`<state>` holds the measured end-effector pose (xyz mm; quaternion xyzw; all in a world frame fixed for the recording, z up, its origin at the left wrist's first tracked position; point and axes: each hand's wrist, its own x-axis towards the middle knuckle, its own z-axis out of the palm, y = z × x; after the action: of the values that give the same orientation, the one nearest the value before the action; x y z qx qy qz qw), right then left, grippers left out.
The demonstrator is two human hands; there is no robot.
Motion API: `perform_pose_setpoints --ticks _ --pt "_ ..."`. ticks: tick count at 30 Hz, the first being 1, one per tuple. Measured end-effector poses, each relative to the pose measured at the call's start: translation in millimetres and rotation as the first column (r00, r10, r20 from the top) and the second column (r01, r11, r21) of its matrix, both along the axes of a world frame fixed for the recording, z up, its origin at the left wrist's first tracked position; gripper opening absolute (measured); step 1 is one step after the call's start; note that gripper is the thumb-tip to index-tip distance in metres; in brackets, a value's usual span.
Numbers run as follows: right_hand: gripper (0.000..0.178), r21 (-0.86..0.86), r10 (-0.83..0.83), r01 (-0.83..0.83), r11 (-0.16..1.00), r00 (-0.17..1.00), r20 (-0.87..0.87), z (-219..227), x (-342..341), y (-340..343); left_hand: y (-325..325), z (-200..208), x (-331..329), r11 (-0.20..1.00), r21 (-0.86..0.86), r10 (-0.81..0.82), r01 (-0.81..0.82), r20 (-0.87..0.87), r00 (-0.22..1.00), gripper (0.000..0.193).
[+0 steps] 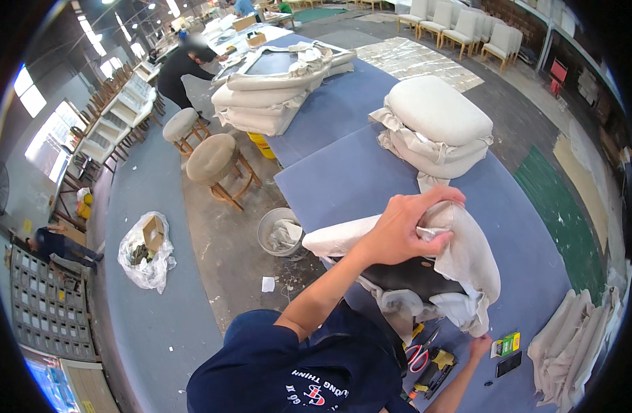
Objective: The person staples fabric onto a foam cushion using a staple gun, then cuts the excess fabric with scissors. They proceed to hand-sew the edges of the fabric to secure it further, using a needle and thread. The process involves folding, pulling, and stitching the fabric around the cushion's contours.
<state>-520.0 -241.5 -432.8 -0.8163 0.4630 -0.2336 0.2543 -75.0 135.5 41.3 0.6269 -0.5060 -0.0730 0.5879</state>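
One bucket [292,254] stands on the floor to the left of your beige padded piece [482,265], which sits over the near part of the blue-grey table [357,158], its dark inner face showing. At the piece's upper edge your left hand [404,224] has thumb and fingers clamped on a fold of the cover; if that pinch slackens, the cloth could spring back and bunch. On the near side of the piece, loose fabric [464,310] hangs in folds close to the scissors [424,349] and the black-and-yellow tool [440,365] — a sideways pull might snag a fold on either one. Beyond the piece, the cushion stack [440,110] is near enough that a hard lift could nudge it. Your right hand [478,346] is at the piece's lower right corner (I cannot tell whether its fingers are gripping or just resting); an uneven hold there could let the piece twist. Right of the piece lie a small green-and-yellow box [511,342] and a phone [509,364] — your elbow or wrist, swinging out, could knock them. Farther right is the pile of beige covers [574,337].
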Motion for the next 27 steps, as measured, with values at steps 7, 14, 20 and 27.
perform_pose_setpoints --ticks 7,14,20,27 --pt "0.030 -0.010 -0.116 0.151 0.988 0.800 0.589 247 72 24 20 3 -41 0.999 0.038 -0.023 0.020 0.074 0.997 0.055" --pt "0.026 0.088 -0.019 -0.113 0.990 0.505 0.863 384 141 72 2 8 -66 0.994 -0.033 -0.090 0.102 0.261 0.961 0.063" --pt "0.013 0.007 0.442 -0.635 0.772 0.545 0.712 483 221 215 5 -12 -70 0.990 -0.060 -0.120 0.129 0.125 0.985 0.066" --pt "0.005 0.038 0.480 -0.652 0.757 0.595 0.645 506 201 241 12 -18 -91 0.978 -0.160 -0.112 0.131 0.124 0.986 0.071"
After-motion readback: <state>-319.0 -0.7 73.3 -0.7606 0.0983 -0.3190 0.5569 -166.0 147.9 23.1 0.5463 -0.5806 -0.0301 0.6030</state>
